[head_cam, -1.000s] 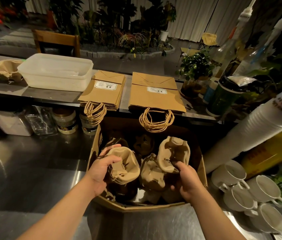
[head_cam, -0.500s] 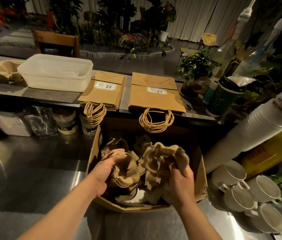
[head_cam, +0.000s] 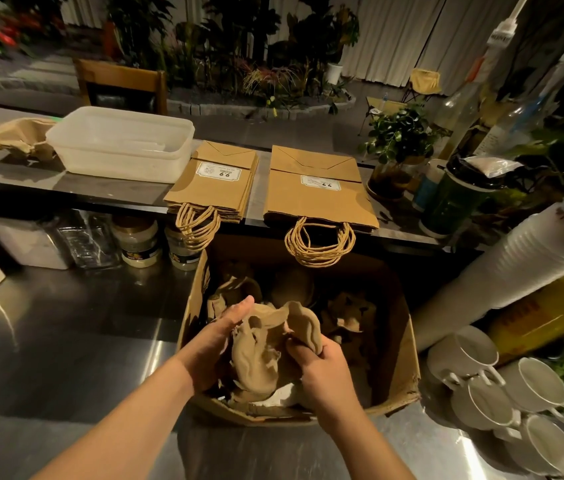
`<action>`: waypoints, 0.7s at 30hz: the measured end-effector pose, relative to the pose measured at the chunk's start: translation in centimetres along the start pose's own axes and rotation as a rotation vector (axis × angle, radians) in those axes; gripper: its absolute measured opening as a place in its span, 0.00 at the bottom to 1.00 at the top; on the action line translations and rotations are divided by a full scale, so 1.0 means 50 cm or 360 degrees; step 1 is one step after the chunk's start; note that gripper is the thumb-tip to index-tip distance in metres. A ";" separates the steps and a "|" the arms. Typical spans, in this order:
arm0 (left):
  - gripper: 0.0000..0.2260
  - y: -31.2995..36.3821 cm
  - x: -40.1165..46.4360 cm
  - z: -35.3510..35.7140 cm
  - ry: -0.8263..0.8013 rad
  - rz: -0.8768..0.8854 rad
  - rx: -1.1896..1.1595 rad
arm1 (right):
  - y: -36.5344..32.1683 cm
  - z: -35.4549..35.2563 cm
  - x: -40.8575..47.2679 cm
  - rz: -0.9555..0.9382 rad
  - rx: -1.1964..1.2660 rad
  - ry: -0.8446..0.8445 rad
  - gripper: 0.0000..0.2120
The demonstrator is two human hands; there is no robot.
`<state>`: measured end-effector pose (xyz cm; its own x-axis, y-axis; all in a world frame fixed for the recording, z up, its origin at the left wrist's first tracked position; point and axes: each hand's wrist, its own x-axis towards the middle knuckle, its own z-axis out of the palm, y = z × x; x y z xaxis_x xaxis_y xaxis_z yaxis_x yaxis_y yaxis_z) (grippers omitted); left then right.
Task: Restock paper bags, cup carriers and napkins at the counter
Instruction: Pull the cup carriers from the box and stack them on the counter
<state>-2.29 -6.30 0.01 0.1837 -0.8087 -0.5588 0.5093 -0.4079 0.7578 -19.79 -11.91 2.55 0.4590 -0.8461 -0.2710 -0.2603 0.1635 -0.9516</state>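
Observation:
An open cardboard box point(head_cam: 400, 344) on the steel worktop holds several brown pulp cup carriers. Both hands are inside it, pressed together around one bundle of cup carriers point(head_cam: 266, 348). My left hand point(head_cam: 218, 344) holds the bundle's left side, thumb up along it. My right hand point(head_cam: 322, 370) grips its right side with curled fingers. More carriers point(head_cam: 346, 317) lie loose deeper in the box. Two stacks of brown paper bags, a smaller stack point(head_cam: 216, 183) and a larger stack point(head_cam: 318, 192), lie flat on the raised counter behind, handles hanging over the edge. Another cup carrier point(head_cam: 21, 138) sits at the counter's far left.
A white plastic tub point(head_cam: 121, 143) stands on the counter left of the bags. Jars point(head_cam: 137, 240) sit under the counter ledge. White mugs point(head_cam: 481, 382) and a leaning stack of white cups point(head_cam: 516, 265) crowd the right. A potted plant point(head_cam: 400, 140) and bottles stand at back right.
My hands have come together in the box: the two carrier bundles held apart a second ago are now merged into one, lower and nearer the front wall.

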 end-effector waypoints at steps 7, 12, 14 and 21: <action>0.42 -0.014 0.014 -0.006 -0.0018 0.0198 0.0044 | -0.005 -0.029 0.007 0.0168 0.0077 -0.0215 0.09; 0.34 -0.007 0.001 0.003 0.0041 0.0082 -0.0011 | -0.001 -0.052 0.031 0.0154 0.0116 -0.0191 0.12; 0.30 -0.009 0.001 0.006 0.0110 0.0004 -0.0041 | 0.007 -0.059 0.042 0.0145 0.0136 -0.0137 0.15; 0.17 -0.002 -0.009 0.009 0.0087 0.0035 0.0197 | 0.033 -0.066 0.061 0.0216 0.0170 -0.0013 0.10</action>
<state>-2.80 -6.09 0.34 0.2411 -0.7949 -0.5568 0.3978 -0.4424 0.8038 -21.61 -15.90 0.64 0.4326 -0.8086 -0.3987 -0.2288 0.3293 -0.9161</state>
